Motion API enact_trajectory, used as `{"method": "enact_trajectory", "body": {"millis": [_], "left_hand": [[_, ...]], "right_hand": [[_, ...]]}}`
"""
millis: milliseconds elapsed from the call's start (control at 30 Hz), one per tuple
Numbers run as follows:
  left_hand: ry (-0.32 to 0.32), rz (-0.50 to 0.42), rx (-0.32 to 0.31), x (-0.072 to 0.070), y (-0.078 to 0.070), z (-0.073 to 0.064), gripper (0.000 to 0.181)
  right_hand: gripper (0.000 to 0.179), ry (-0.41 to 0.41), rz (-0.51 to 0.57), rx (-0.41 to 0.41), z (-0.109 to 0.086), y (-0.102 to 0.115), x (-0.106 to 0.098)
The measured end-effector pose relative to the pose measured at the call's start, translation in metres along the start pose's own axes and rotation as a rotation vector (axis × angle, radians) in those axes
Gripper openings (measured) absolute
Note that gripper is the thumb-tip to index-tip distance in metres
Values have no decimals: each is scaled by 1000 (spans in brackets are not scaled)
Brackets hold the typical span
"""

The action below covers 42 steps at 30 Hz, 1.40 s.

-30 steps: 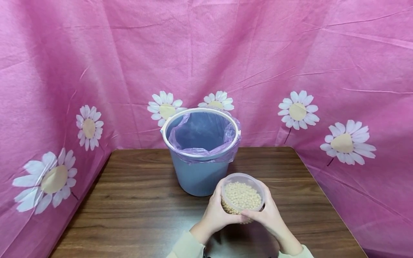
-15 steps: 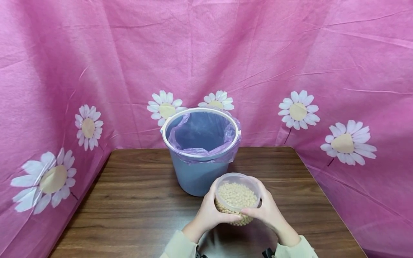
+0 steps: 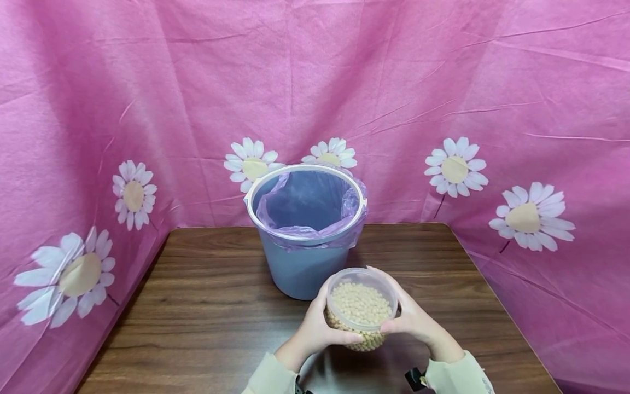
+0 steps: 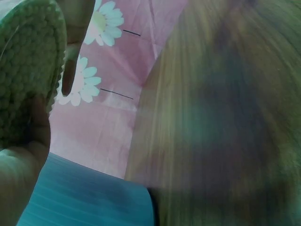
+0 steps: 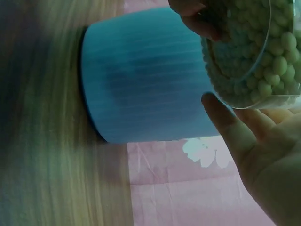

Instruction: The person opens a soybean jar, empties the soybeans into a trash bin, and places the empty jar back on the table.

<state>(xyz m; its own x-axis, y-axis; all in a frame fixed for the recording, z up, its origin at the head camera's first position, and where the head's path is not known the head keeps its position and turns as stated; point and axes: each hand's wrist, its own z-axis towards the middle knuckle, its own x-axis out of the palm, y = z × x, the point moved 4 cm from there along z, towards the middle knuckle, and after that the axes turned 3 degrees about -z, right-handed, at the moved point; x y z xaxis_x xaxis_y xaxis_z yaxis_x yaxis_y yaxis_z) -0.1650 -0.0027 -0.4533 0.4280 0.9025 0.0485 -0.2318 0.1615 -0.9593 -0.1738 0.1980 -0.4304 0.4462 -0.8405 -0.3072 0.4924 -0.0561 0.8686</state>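
A clear round plastic tub (image 3: 361, 298) full of pale dried beans (image 3: 363, 302) is held up over the table, its mouth uncovered. My left hand (image 3: 315, 325) grips its left side, thumb across the front. On the other side my right hand (image 3: 410, 314) holds it, thumb at the front near the rim and fingers round the far side. In the left wrist view the tub's base (image 4: 28, 70) shows beans through it, with fingers pressed against it. The right wrist view has the tub (image 5: 254, 61) between both hands, several fingers under its edge.
Behind the tub, slightly left, stands a blue-grey bucket (image 3: 305, 268) with a white rim ring (image 3: 250, 205) and a purple bag liner (image 3: 351, 205). It stands on the brown wooden table (image 3: 211, 306). Pink cloth (image 3: 394, 82) with printed daisies surrounds the table on three sides.
The tub and both hands have shifted slightly left and a little toward me, and more of the tub's front wall shows. The bucket has not moved.
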Motion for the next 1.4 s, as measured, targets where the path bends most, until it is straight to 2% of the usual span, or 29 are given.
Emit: {"method": "enact_trajectory", "body": {"millis": [133,267,400,500,600,700,800,900,1167,1267,1400], "left_hand": [[-71,25,25,-1,1,-5,115],[-139,63,78,-1,-1,-9,118],[-229,168,118,1,-2,-13,118],[-288,253,119,1,-1,-17,118],[-306,293,125,1,0,-19,119],[-295,292,140,1,0,-20,118],[-270,252,123,-1,-1,-20,118],[-231,172,66,-2,1,-21,118],[-117,-16,-30,-5,3,-20,115],[-79,-57,-27,-4,3,-21,115],[-63,-64,18,-4,1,-20,115]], "right_hand": [[98,-65,-57,4,-1,0,8],[104,-175,-153,21,-2,4,18],[114,-290,-277,58,-2,9,29],[116,-340,-335,65,-1,12,36],[117,-355,-348,40,0,15,40],[117,-350,-359,18,0,16,39],[116,-322,-343,6,1,17,37],[115,-256,-262,1,3,16,32],[106,14,27,33,10,9,18],[104,116,167,16,13,5,15],[105,194,265,-32,17,3,14]]}}
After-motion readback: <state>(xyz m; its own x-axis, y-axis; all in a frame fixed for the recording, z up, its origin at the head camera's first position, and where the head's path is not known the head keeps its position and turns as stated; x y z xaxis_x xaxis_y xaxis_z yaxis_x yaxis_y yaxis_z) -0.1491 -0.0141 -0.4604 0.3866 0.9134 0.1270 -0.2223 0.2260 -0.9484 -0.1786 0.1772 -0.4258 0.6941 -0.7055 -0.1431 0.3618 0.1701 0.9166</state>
